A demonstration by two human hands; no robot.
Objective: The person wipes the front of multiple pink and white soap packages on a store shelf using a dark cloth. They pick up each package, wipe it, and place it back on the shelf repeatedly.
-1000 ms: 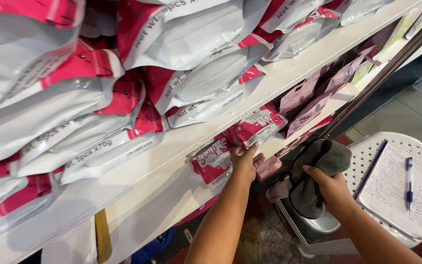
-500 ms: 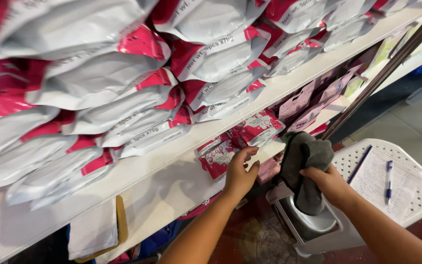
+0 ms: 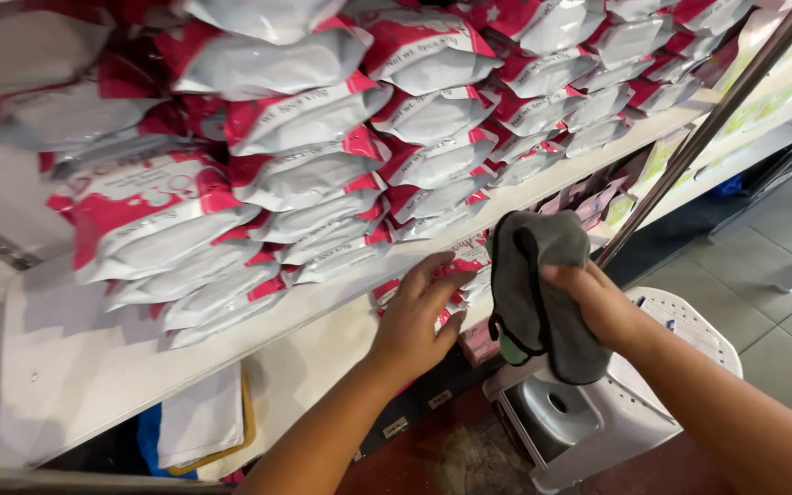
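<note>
Shelf edge (image 3: 231, 335) is met by the left hand (image 3: 414, 316), whose spread, empty fingers rest on small red packets (image 3: 465, 261) just below it. Right of the shelf edge, a grey cloth (image 3: 538, 293) is clenched in the right hand (image 3: 602, 307), above a white stool (image 3: 588, 422) where floor room lies open. Since the earlier frame, the cloth has been raised nearer the shelf edge.

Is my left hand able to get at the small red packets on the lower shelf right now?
Probably yes. The left hand is open, empty and already at the small red packets, with nothing between them. The grey cloth is off to the side in the right hand.
</note>
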